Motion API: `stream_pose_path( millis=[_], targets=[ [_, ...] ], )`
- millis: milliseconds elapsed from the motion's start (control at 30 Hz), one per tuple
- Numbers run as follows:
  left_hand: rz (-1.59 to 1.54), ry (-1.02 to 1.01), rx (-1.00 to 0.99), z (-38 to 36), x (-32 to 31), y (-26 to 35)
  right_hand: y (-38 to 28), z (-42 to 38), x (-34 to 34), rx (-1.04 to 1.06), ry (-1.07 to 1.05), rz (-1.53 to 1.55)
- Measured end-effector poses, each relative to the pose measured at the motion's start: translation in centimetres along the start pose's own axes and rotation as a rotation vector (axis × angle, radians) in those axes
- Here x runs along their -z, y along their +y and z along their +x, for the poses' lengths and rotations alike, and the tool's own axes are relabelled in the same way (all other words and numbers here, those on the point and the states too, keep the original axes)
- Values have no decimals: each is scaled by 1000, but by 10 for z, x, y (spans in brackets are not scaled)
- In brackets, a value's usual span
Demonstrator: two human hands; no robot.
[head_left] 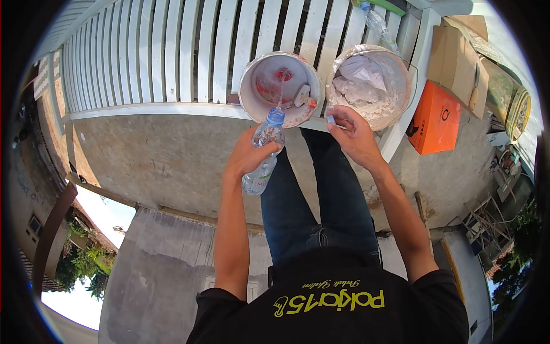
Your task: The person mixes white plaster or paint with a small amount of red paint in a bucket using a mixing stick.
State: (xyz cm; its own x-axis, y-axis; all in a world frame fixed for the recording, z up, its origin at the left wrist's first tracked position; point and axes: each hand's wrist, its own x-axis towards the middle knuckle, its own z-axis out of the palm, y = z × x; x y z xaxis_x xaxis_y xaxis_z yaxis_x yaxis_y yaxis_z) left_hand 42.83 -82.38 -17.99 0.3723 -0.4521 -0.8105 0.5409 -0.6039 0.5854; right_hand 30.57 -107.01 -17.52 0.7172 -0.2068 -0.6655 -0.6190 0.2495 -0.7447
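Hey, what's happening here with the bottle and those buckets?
A person on a concrete floor by a white railing holds a plastic water bottle in the left hand, its neck tipped toward a white bucket smeared with red inside; a thin stream of water seems to run in. The right hand holds a small blue cap at the rim of a second bucket holding crumpled white material. An orange box sits to the side.

view: just one cam, head-mounted fisheye
facing: steeply down past the wearer's own torso and legs
closeness: pretty near, hands at arm's length mid-frame
edges: heavy warp, dark round border
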Motion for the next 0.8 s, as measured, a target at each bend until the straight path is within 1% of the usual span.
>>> stream_pose_path(
  millis=[100,200,300,400,800],
  targets=[
    [-24,-7,9,-2,3,-2,1,1,-3,5,18,38],
    [-19,25,-8,-4,3,-3,-3,0,-4,-26,21,25],
    [-28,34,-11,-5,5,0,-4,2,-4,-13,25,8],
    [-53,36,-25,-6,5,2,-12,1,-4,-57,31,-11],
    [-36,6,-19,-4,3,-2,-9,0,-5,9,26,-82]
  ],
)
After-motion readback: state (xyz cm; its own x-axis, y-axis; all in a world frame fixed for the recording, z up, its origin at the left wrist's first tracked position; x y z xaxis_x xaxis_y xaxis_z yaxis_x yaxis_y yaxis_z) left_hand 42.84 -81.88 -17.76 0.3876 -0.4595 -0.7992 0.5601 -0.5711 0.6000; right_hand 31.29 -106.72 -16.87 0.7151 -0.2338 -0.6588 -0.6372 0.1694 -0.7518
